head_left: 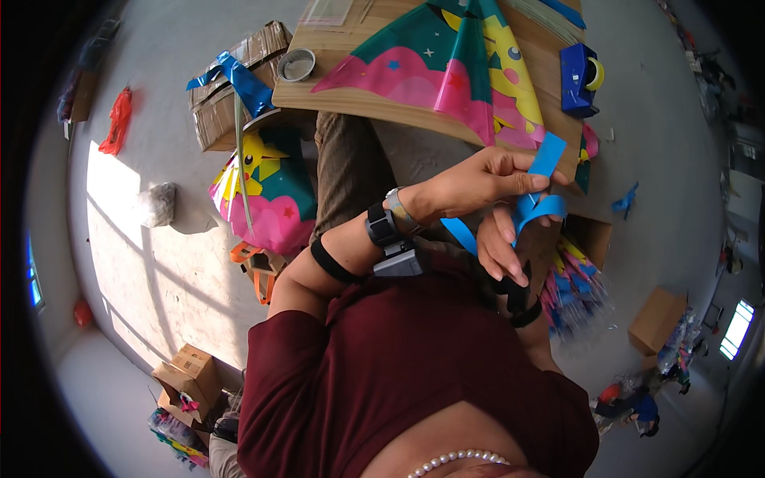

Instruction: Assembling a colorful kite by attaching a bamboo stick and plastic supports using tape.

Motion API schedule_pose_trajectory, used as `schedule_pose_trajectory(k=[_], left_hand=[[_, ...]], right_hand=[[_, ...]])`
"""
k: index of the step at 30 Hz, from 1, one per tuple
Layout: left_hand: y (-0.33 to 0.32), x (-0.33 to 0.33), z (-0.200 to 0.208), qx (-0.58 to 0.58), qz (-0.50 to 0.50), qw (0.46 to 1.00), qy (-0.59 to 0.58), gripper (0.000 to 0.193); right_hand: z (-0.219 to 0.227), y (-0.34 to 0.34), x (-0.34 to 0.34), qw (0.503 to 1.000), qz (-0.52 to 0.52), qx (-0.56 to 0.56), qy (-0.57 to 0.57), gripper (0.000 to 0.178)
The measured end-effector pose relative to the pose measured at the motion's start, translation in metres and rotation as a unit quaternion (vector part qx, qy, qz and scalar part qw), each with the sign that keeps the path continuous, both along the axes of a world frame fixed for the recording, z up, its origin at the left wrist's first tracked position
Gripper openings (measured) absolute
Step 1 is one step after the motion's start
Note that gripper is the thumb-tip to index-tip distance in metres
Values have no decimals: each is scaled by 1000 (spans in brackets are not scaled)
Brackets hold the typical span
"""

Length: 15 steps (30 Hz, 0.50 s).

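My left hand (486, 182) reaches across to the right and pinches a flat blue ribbon (548, 154) between thumb and fingers. One end of the ribbon sticks up past the fingertips. Just below, my right hand (502, 239) is bent with its fingers pointing down, and the ribbon loops around and between them. Another length of it trails off to the left of this hand. Both hands are close together in front of the table edge, near a triangular printed plastic sheet like a kite (406, 68), in green, pink and yellow.
On the wooden table (319, 99) are a round container (296, 65) and a blue tape dispenser (578, 80). A cardboard box (211, 119) with blue strips stands left, above a hanging printed sheet (271, 199). Colourful bundles (575, 291) and an open carton (590, 239) lie right.
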<state>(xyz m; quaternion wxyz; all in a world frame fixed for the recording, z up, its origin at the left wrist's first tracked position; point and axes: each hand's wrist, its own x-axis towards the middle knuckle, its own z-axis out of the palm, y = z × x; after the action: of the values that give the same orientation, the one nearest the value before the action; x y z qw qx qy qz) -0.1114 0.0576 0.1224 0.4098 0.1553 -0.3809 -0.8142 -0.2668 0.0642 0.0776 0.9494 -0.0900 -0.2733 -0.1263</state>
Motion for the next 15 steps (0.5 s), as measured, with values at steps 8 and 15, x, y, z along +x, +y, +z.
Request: schedule_pose_trajectory(k=[8,15], left_hand=[[6,12,-16,59,64,994,66,37],[9,10,-42,144,87,979,119,35]], right_hand=[[10,30,-21,918,-220,8,331,34],[30,33,-14,779,-269,-67,562,26]])
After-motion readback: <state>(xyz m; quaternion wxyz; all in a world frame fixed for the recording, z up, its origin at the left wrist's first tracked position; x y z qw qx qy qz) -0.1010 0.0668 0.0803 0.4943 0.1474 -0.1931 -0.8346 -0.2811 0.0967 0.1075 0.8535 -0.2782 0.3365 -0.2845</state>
